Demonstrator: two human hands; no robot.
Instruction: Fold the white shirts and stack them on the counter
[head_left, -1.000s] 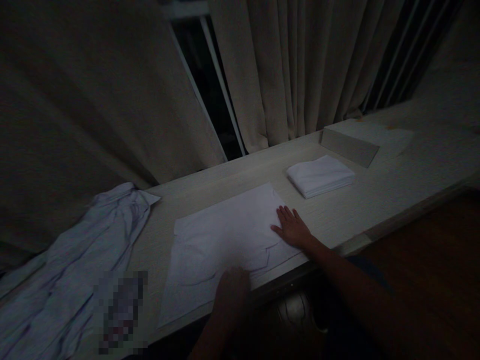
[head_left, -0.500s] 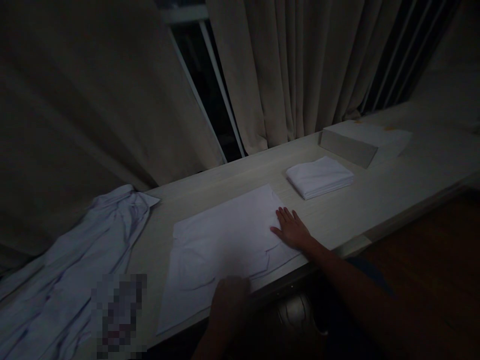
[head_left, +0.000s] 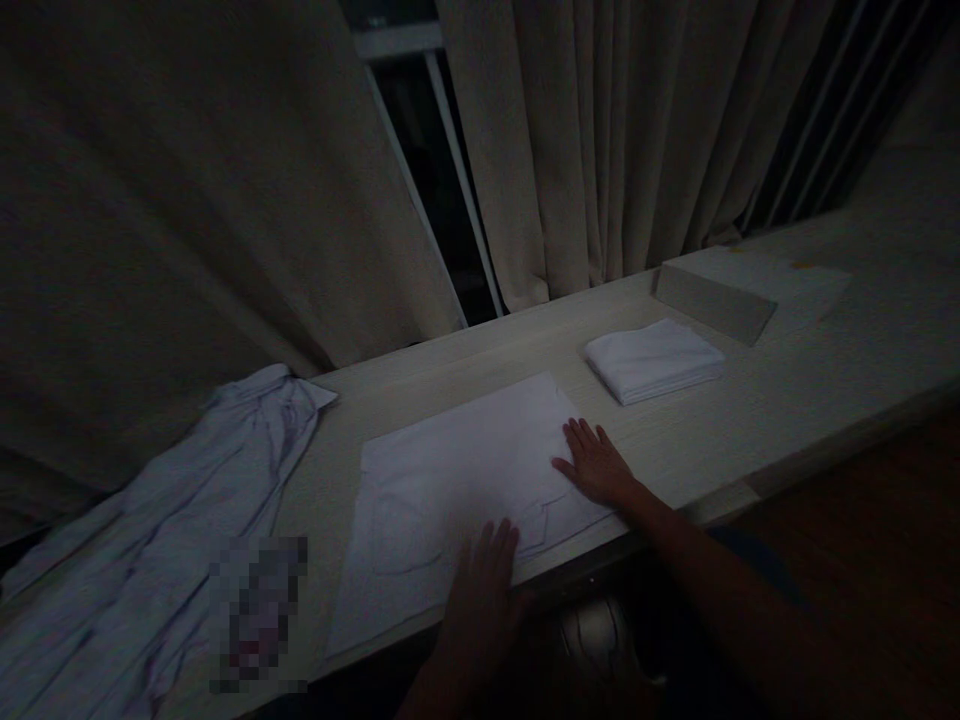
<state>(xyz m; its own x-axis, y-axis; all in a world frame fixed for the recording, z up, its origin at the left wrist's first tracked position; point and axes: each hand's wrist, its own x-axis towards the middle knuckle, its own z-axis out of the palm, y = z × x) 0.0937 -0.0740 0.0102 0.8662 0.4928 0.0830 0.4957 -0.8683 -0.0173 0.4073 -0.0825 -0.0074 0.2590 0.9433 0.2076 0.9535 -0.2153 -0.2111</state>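
Observation:
A white garment (head_left: 457, 460) lies spread flat on the pale table, with a seam and what looks like a pocket outline on it. My right hand (head_left: 598, 466) rests palm down on its right edge, fingers spread. At the front edge my left hand (head_left: 486, 575) is held over the cloth with its fingers stretched out; whether it touches the fabric is hard to tell in the dim light. Neither hand grips anything. Right of the garment sits a neatly folded white cloth stack (head_left: 654, 360).
A heap of rumpled white clothing (head_left: 187, 510) covers the table's left end, beside a pixelated patch. A pale box (head_left: 720, 300) stands at the back right. Beige curtains (head_left: 562, 150) hang behind the table (head_left: 817, 365), whose front edge runs just before me.
My left hand, blurred and more curled at the front edge before, now has its fingers extended and reaches slightly farther right. My right hand stays on the garment's right edge. The view shifted slightly.

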